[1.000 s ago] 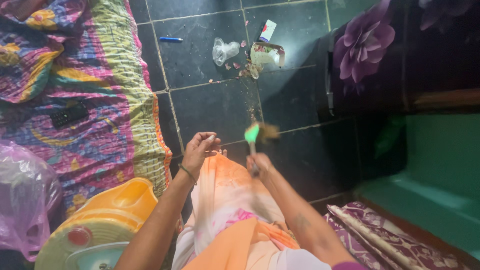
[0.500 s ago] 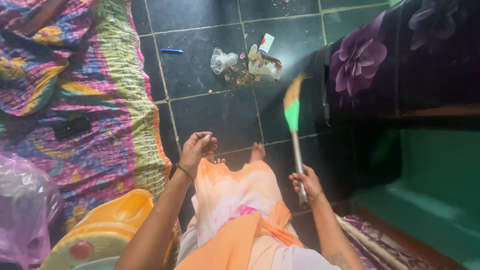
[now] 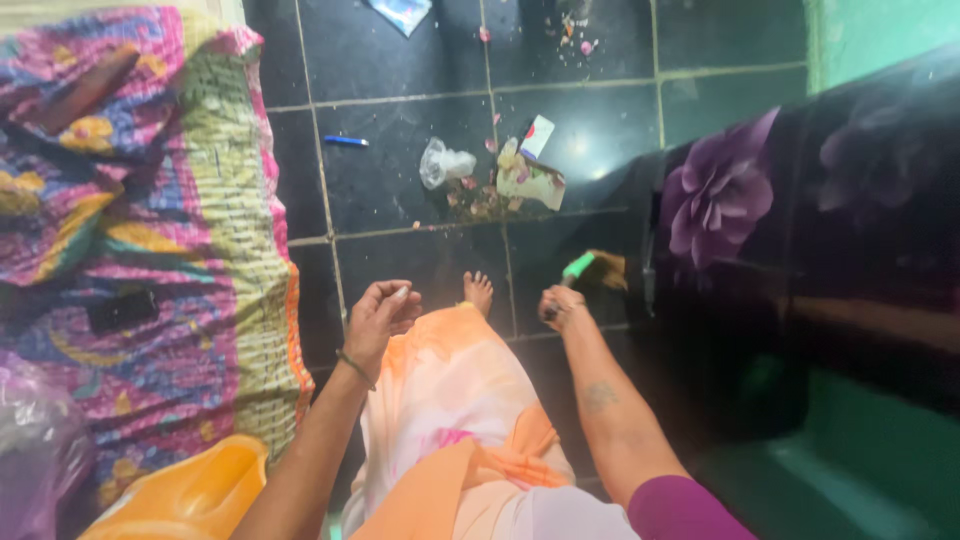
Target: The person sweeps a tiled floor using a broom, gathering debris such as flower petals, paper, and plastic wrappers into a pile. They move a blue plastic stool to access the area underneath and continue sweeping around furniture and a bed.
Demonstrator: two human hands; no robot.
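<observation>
My right hand (image 3: 560, 305) grips the handle of a short broom (image 3: 592, 268) with a green collar and tan bristles, held low against the dark tiled floor (image 3: 420, 260) beside the black flowered cover (image 3: 740, 200). My left hand (image 3: 385, 312) is raised above my orange garment (image 3: 455, 390), fingers curled, pinching something small and pale that I cannot make out. A heap of litter lies ahead: a crumpled clear plastic bag (image 3: 444, 162), torn paper packaging (image 3: 530, 180), a small white card (image 3: 538, 136) and pink scraps. My bare foot (image 3: 479, 291) shows below it.
A multicoloured quilt (image 3: 140, 230) covers the left side, with a black remote (image 3: 122, 310) on it. A blue pen (image 3: 346, 141) lies on the tiles. An orange plastic object (image 3: 190, 495) and a purple plastic bag (image 3: 35, 450) sit at the lower left. Green surfaces border the right.
The broom, raised upright half a second ago, has swung back down to the floor at the right. The view has shifted forward, and the litter heap looks gathered closer together.
</observation>
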